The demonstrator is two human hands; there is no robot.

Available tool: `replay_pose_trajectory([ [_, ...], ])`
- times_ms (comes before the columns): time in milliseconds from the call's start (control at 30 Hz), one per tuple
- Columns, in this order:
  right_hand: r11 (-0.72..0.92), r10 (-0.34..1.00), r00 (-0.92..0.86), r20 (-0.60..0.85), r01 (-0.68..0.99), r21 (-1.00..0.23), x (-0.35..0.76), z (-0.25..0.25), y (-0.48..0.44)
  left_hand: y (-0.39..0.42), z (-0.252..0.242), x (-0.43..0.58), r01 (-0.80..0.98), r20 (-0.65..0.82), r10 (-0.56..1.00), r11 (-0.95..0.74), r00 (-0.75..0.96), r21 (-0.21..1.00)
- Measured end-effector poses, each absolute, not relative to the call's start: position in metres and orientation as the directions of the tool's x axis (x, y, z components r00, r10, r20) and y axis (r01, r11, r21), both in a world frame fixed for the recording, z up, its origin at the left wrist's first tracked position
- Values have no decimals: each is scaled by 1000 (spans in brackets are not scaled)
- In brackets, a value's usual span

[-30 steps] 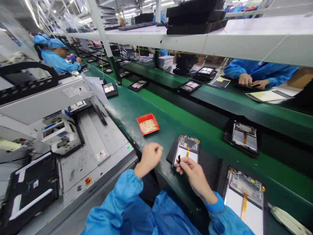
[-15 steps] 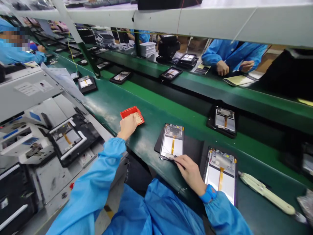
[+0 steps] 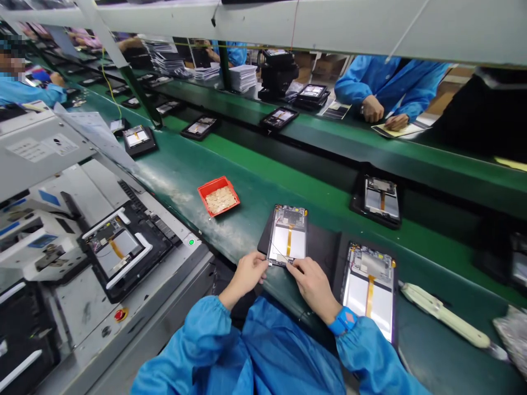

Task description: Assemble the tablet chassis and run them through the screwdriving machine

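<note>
Left hand [image 3: 249, 274] and right hand [image 3: 313, 284], slightly apart, grip unclear, at an opened tablet [image 3: 280, 240]. Red tray [image 3: 211, 184] sits center-left; second tablet [image 3: 359, 299] lies lower right.

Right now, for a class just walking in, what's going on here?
A person in blue sleeves is working on an open tablet. The left hand is at its near left corner, the right hand at its near edge; whether either grips anything is too small to tell. A red tray of pale pieces sits beyond the left hand. Another tablet lies open to the right, beside a pale tool.
</note>
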State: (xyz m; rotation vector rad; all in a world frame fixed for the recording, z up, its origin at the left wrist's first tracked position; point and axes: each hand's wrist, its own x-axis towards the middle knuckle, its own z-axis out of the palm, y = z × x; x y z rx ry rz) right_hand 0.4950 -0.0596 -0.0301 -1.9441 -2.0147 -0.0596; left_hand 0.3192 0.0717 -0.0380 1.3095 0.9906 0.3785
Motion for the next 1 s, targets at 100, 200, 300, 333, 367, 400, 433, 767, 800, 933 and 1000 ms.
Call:
replay_pose_trajectory([
  [100,44,971,-7,240,988,-149,496,-27,-62,70,-46,337,232,-536,625,503,568,833],
  [200,19,980,15,199,986,-168,499,-23,-66,66,-50,348,231,-530,639,494,557,838],
  [300,-7,989,29,148,989,-146,501,-20,-68,61,-52,352,230,-523,662,482,537,846],
  [333,-18,991,33,131,993,-117,502,-18,-69,60,-52,353,228,-521,665,480,535,847],
  [367,-31,992,40,116,996,-82,503,-16,-70,60,-53,352,227,-520,666,480,535,847],
  [400,-45,993,50,103,998,-49,504,-14,-72,60,-53,352,223,-520,665,483,536,847],
  [433,-59,994,61,94,998,-25,506,-11,-73,61,-53,351,217,-521,663,488,539,845],
  [767,-205,901,364,236,837,-507,531,-11,-74,64,-42,344,57,-458,656,536,600,842],
  [800,-238,858,452,242,770,-592,535,-12,-69,63,-39,343,28,-440,663,535,606,844],
  [933,-320,772,635,4,395,-861,540,-4,-44,56,-23,330,-120,-367,697,543,616,831],
  [1000,-293,822,557,-119,235,-927,528,7,-29,52,-13,315,-201,-339,735,538,587,819],
])
